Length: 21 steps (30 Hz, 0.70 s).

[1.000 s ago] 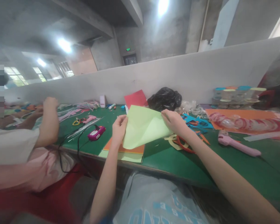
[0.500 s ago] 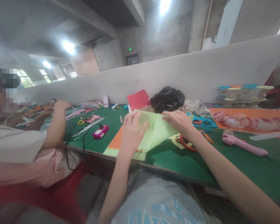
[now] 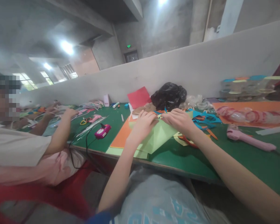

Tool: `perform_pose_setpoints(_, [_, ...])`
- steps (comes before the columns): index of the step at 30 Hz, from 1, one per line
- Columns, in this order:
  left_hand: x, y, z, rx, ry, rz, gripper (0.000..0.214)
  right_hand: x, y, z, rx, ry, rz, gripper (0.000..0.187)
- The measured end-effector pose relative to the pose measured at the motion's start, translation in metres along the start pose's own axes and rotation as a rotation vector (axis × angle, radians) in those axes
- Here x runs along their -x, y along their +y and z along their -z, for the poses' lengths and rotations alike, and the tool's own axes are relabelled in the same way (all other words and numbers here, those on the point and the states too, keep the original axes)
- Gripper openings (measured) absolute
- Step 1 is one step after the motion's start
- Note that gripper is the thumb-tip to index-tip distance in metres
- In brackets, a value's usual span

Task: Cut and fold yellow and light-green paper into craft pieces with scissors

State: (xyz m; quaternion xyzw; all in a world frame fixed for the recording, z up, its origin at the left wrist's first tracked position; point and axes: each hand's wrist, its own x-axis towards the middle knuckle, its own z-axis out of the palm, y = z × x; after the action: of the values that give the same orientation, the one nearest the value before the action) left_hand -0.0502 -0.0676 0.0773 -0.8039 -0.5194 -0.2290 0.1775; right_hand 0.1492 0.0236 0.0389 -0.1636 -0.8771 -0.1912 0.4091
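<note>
Nearest, above a grey shirt [image 3: 158, 197], at the front edge of a green table [image 3: 175, 160]: lying flat, an orange sheet [image 3: 120, 137] over a light green layer [image 3: 128, 152]. Just above these and to their right, holding up a pale green sheet [image 3: 161, 137] by its far edge, with left hand [image 3: 143, 124] and right hand [image 3: 180, 121] close together. Fingers curled closed on that edge on both sides, apparently pinching; cannot tell how the thumbs sit underneath. Judging progress: bent and sloping toward the lap, but showing no cut in the visible part, so seemingly early with this sheet; cannot tell whether creased on purpose. Beside the right forearm, lying loose, blue cut-outs [image 3: 206, 117], suggesting cutting already done on other paper. Well to the right, resting untouched, a pink tool [image 3: 250, 141]. Farther back, against the low wall [image 3: 189, 65], a red sheet [image 3: 139, 97] beside a black plastic bag [image 3: 169, 95], and at far right, stacked clear containers [image 3: 249, 85] with coloured tops, looking finished there.
</note>
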Motion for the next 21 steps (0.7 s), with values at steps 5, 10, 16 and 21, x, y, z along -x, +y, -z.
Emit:
perform_pose_setpoints(5, [0.015, -0.014, 0.011, 0.265, 0.040, 0.159, 0.013, -0.005, -0.008, 0.003, -0.002, 0.153, -0.183, 0.025])
perform_pose_setpoints(10, [0.023, -0.017, 0.045, 0.470, 0.114, 0.358, 0.011, -0.008, -0.007, -0.005, -0.426, 0.389, -0.627, 0.061])
perform_pose_setpoints(16, [0.026, -0.008, 0.059, 0.688, 0.073, 0.461, 0.017, -0.013, -0.008, -0.018, -1.304, 0.133, -0.811, 0.044])
perform_pose_setpoints(21, [0.032, -0.008, 0.055, 0.911, -0.011, 0.483, 0.024, -0.019, -0.015, -0.011, -1.510, 0.096, -0.865, 0.036])
